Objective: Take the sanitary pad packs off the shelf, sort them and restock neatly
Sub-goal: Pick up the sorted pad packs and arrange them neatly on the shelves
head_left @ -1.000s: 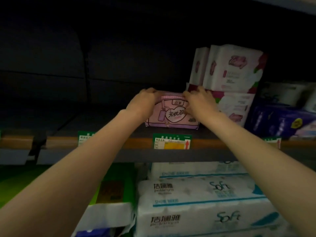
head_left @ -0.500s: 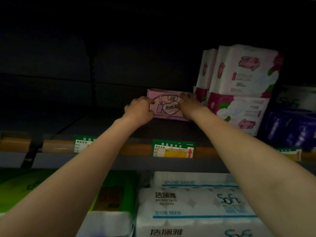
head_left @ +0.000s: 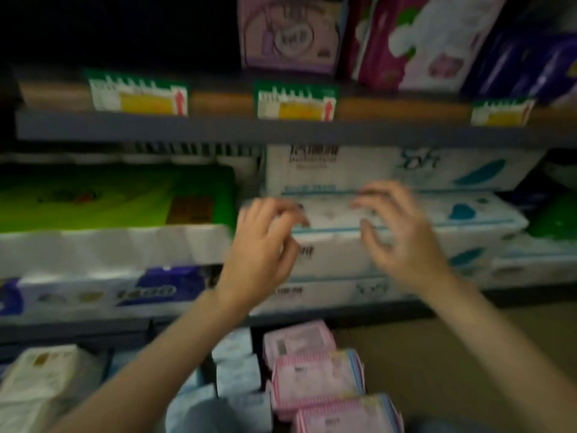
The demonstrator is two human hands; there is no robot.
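The pink pad pack (head_left: 288, 32) with a heart drawing stands on the upper shelf (head_left: 281, 129), next to white-and-magenta pad packs (head_left: 415, 42). Both hands hang in the air below that shelf, in front of the tissue stacks. My left hand (head_left: 265, 248) and my right hand (head_left: 396, 232) have loosely curled fingers and hold nothing. Low in the view lie several pink striped pad packs (head_left: 315, 379) in a row, with pale blue packs (head_left: 237, 370) to their left. The picture is blurred.
White tissue packs (head_left: 406, 220) with blue print fill the lower shelf at the right; a green pack (head_left: 118, 198) and white-and-purple packs (head_left: 93, 292) sit at the left. Dark blue packs (head_left: 530, 64) stand top right. Green price tags (head_left: 295, 101) line the shelf edge. A white pack (head_left: 40, 379) lies bottom left.
Both hands let go of the pink heart pack, which stays on the upper shelf, and dropped down and back. The view tilted downward, revealing the packs below.
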